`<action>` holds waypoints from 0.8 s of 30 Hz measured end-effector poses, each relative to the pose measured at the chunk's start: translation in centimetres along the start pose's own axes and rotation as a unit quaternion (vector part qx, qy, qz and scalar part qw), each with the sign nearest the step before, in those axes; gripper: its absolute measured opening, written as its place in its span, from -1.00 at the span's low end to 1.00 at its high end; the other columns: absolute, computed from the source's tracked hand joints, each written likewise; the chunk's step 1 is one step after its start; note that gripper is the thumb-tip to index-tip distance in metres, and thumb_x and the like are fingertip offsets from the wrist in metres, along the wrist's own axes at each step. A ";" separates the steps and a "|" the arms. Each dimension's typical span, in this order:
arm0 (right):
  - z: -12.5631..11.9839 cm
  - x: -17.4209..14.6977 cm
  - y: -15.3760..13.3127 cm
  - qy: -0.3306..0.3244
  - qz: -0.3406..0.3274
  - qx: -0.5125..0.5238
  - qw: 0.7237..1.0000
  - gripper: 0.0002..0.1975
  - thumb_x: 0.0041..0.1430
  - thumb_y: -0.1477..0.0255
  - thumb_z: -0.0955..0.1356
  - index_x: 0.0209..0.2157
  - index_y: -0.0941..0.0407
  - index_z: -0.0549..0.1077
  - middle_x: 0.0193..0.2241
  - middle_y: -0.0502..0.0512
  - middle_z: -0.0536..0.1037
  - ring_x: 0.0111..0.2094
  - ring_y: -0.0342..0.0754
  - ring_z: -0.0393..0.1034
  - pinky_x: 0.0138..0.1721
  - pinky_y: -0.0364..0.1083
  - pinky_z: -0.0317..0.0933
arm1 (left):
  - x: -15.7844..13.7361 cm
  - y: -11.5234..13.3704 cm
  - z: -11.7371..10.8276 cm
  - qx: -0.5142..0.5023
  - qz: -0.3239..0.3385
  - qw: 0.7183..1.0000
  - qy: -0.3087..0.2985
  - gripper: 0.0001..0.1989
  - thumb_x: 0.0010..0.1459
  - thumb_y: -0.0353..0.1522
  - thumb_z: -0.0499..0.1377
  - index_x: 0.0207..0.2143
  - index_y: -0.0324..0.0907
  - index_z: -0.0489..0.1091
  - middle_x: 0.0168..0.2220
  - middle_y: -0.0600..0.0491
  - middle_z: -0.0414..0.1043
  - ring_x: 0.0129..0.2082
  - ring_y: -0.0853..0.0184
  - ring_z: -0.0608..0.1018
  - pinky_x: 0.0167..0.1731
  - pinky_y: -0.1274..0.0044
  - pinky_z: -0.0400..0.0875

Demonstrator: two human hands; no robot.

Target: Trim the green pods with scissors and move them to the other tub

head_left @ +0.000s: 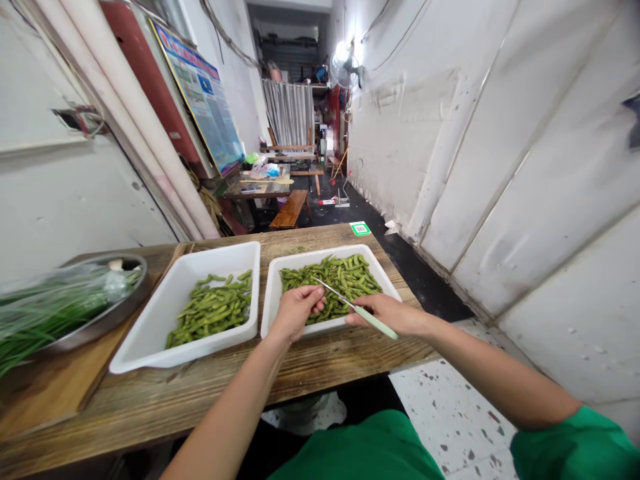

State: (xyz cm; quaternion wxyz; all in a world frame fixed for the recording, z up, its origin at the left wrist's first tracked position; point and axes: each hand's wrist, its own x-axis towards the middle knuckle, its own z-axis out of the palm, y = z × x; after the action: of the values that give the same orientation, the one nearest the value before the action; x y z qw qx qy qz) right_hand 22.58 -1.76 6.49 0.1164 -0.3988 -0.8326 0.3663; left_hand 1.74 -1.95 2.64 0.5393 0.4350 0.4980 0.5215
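My right hand [383,312] grips a pair of scissors [375,323] with pale green handles. Their thin metal blades slant up and left, with the tips close to my left hand [300,308]. The fingers of that hand are pinched together above the pods; whatever is between them is hidden. Beneath both hands, a white plastic tray [273,283] holds a heap of green edamame pods [345,273]. To its left stands a second white tray [150,337], with more edamame pods [215,307] gathered toward its right side.
On the wooden table [200,400], a metal basin [143,283] of bagged green stalks [55,310] sits over a wooden board [65,387] at left. A green QR-code card [360,229] lies near the far right edge. Beyond stands a bench [291,208].
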 end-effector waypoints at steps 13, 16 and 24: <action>0.0 0.4 0.3 0.005 -0.008 0.014 1.000 -0.54 0.02 0.02 0.30 -0.49 0.18 0.40 -0.60 -0.04 0.29 -0.54 -0.18 0.14 -0.54 -0.21 0.01 | -0.5 0.2 0.6 0.011 0.004 1.000 -0.011 -0.70 -0.16 -0.21 0.30 -0.49 -0.30 0.44 -0.61 0.10 0.34 -0.64 0.54 0.30 -0.61 0.65 0.13; 0.0 0.3 0.2 0.010 0.014 0.006 1.000 -0.54 0.00 0.02 0.30 -0.57 0.18 0.36 -0.67 -0.06 0.24 -0.60 -0.19 0.10 -0.58 -0.20 -0.04 | -0.3 -0.2 0.6 0.034 -0.004 0.999 -0.017 -0.72 -0.14 -0.21 0.27 -0.49 -0.29 0.44 -0.60 0.09 0.35 -0.64 0.51 0.30 -0.59 0.62 0.14; -0.7 -0.4 0.9 -0.014 0.092 0.093 0.991 -0.57 -0.03 0.03 0.34 -0.46 0.16 0.35 -0.69 -0.11 0.20 -0.68 -0.22 0.12 -0.67 -0.22 0.02 | -0.3 2.7 -6.5 0.552 0.136 0.772 0.286 -0.72 0.04 -0.34 0.08 -0.23 -0.20 0.50 -0.18 -0.18 0.40 -0.16 0.05 0.40 -0.18 0.32 0.22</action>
State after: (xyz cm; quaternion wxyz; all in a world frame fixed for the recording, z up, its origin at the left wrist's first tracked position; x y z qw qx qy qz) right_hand 23.72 -1.38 6.43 0.1072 -0.4562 -0.7562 0.4567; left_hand -5.03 -2.40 4.57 -0.0370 0.5521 0.7668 0.3254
